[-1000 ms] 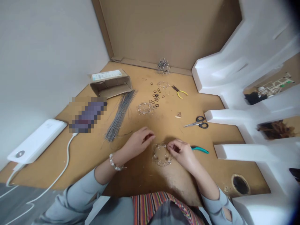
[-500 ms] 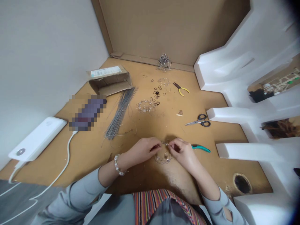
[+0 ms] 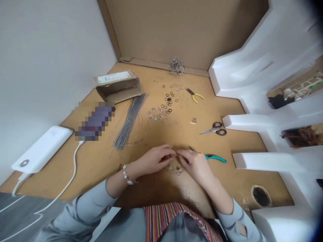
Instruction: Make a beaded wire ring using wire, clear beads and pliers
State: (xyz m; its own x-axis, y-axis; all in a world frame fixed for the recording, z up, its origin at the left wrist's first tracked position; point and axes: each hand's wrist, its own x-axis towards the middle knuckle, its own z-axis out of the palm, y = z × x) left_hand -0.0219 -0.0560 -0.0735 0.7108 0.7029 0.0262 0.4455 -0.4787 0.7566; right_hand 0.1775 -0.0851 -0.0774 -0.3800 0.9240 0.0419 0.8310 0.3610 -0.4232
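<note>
Over the near part of the table, my left hand (image 3: 159,159) is closed in a pinch, its fingertips meeting those of my right hand (image 3: 193,162). Both pinch a thin beaded wire piece (image 3: 176,169), whose looped part with clear beads hangs below the fingers. The exact spot they grip is hidden by the fingertips. Just right of my right hand lies a tool with a teal handle (image 3: 216,158), its dark tip showing behind the hand. My left wrist wears a beaded bracelet (image 3: 128,174).
Further out lie a bundle of grey wires (image 3: 130,122), a beaded wire ring (image 3: 156,113), black rings (image 3: 168,103), yellow-handled pliers (image 3: 194,95) and scissors (image 3: 214,129). Left are an open cardboard box (image 3: 119,90), a blurred-out phone (image 3: 96,122) and a white power bank (image 3: 42,149). White foam (image 3: 254,161) edges the right.
My hands have come together, closing the small gap between their fingertips. My right hand has shifted slightly left, uncovering the dark tip of the teal-handled tool.
</note>
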